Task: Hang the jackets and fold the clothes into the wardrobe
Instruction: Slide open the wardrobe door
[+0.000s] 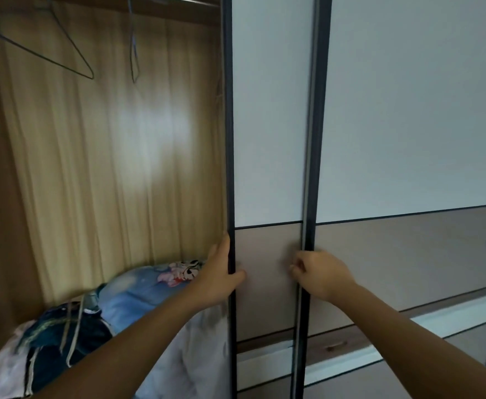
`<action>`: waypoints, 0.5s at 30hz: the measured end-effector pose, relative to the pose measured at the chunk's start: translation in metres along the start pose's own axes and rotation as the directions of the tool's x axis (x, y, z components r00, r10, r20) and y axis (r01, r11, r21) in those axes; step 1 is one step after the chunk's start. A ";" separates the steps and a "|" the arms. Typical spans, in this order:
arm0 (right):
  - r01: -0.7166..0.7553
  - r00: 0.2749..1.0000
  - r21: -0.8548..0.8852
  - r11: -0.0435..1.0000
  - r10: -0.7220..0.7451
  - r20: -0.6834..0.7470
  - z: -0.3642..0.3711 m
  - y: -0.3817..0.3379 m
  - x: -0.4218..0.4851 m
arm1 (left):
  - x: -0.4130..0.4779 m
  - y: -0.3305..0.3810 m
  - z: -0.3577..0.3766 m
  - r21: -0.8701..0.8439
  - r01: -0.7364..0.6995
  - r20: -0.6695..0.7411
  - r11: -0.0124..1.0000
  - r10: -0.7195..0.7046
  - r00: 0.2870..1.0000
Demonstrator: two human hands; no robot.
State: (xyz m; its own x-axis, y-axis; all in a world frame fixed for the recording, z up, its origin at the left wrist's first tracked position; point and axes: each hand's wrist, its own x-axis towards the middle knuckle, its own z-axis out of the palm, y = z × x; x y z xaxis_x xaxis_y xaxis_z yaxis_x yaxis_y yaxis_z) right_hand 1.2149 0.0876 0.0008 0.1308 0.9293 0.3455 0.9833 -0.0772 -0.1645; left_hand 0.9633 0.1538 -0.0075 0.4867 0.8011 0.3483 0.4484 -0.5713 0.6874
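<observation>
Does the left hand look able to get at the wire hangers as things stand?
Probably yes: the left hand grips the door edge, but nothing hangs between it and the wire hangers above; it must let go first.

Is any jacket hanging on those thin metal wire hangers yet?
No, the left thin wire hanger and the right wire hanger both hang bare.

Hangers (48,38) on rail above clothes pile (92,321), in wardrobe (106,154); sliding doors (267,139) right, seemingly overlapping
</observation>
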 end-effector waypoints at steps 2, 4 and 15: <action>-0.016 0.998 0.007 1.000 0.016 0.058 -0.003 0.010 0.001 | 0.001 0.013 0.010 0.013 -0.027 0.050 1.000 0.027 0.998; -0.017 0.995 0.002 1.000 0.016 0.103 -0.005 0.017 0.001 | 0.005 0.018 0.019 0.029 -0.036 0.089 0.999 0.034 0.995; 0.223 0.921 0.043 0.974 -0.225 0.319 -0.008 -0.049 0.000 | -0.032 -0.005 -0.025 0.351 0.043 0.190 0.936 -0.116 0.975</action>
State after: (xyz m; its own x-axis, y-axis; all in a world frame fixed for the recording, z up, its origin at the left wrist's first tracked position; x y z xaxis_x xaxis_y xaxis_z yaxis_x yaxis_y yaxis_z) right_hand 1.1678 0.0880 0.0163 -0.1412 0.9881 0.0605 0.9813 0.1478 -0.1230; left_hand 0.9266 0.1355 -0.0061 0.5649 0.8135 0.1383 0.7034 -0.5624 0.4348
